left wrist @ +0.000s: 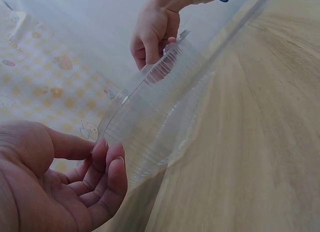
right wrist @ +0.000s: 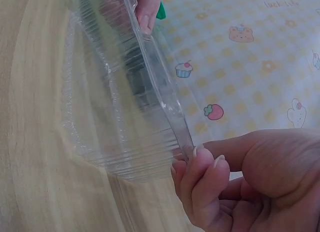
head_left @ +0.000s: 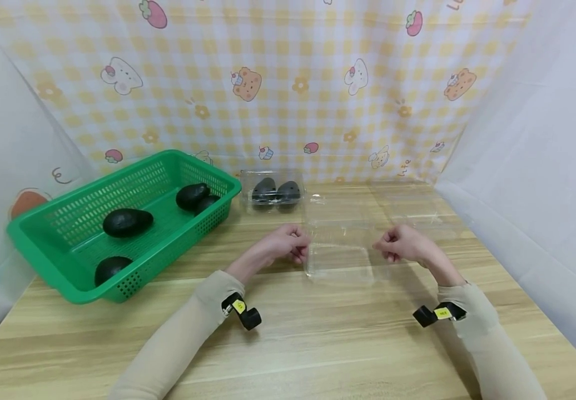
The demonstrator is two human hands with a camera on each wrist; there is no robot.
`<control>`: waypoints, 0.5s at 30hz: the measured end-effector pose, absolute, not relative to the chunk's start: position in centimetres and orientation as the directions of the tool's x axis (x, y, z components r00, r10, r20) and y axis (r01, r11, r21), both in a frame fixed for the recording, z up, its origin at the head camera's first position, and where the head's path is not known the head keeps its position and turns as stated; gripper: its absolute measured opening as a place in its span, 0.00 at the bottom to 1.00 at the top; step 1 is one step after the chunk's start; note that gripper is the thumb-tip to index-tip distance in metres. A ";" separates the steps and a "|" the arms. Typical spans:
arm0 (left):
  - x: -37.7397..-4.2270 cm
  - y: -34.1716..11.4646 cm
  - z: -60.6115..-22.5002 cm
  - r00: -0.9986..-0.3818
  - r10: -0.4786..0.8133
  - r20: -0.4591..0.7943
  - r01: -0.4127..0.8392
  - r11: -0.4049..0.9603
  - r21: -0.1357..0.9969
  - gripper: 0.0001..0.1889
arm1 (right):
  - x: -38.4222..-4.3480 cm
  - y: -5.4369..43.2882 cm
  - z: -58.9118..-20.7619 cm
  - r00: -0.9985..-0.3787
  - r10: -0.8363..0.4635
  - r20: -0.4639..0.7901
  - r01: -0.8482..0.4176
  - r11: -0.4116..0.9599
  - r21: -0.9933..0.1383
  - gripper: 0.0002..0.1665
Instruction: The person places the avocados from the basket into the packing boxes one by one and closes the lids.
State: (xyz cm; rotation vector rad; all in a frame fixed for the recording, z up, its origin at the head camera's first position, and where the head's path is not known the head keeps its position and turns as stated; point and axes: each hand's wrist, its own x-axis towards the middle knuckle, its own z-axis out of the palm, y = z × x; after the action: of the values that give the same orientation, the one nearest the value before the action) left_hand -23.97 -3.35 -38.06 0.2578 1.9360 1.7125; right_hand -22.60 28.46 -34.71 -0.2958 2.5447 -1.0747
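Pinch grips are observed at both sides of one clear plastic box (head_left: 340, 261). Its left edge is held by the left hand (head_left: 288, 244), with the thumb and fingertips brought together on the thin rim. Its right edge is held by the right hand (head_left: 402, 244) in the same manner, the remaining fingers being curled in toward the palm. Ridged walls and a raised rim are seen on the box in both wrist views. It is located near the middle of the wooden table (head_left: 318, 344), between the two hands; whether its base is in contact with the tabletop cannot be told.

Behind it and to the left, a packed box (head_left: 274, 175) of clear plastic is placed, through which two dark avocados (head_left: 288, 191) are seen side by side. Further clear plastic (head_left: 413, 208) is noted at the back right, its outline being too faint to be counted.

On the left, a green basket (head_left: 178, 244) with perforated walls is positioned at a slant. Four avocados (head_left: 128, 222) are visible inside, two of them close together at the far right end. The rear is covered by a checked curtain (head_left: 293, 83) printed with bears, strawberries and flowers.
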 end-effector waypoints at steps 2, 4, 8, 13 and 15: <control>-23.7 -3.5 -38.0 -0.834 0.481 -0.269 -0.206 0.179 0.962 0.06 | -22.5 28.5 -34.8 -0.907 -0.344 -0.244 -0.060 0.677 -0.734 0.16; -23.5 -3.6 -38.1 -0.831 0.485 -0.272 -0.209 0.180 0.961 0.06 | -22.4 28.6 -34.9 -0.901 -0.358 -0.245 -0.064 0.668 -0.741 0.16; -23.1 -3.9 -38.0 -0.825 0.498 -0.269 -0.204 0.182 0.962 0.07 | -22.1 28.5 -34.9 -0.896 -0.366 -0.254 -0.056 0.658 -0.751 0.15; -22.8 -4.1 -38.1 -0.816 0.514 -0.265 -0.196 0.186 0.963 0.07 | -21.5 28.4 -34.7 -0.890 -0.372 -0.263 -0.053 0.658 -0.752 0.14; -22.7 -4.2 -38.1 -0.812 0.522 -0.260 -0.188 0.187 0.964 0.07 | -21.3 28.3 -34.6 -0.886 -0.379 -0.266 -0.053 0.653 -0.755 0.15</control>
State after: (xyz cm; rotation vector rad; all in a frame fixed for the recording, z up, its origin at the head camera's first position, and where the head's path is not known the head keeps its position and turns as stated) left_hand -22.68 -4.21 -38.09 0.3117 1.9175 1.6778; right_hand -21.31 28.34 -34.64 -0.3404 2.4696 -1.1103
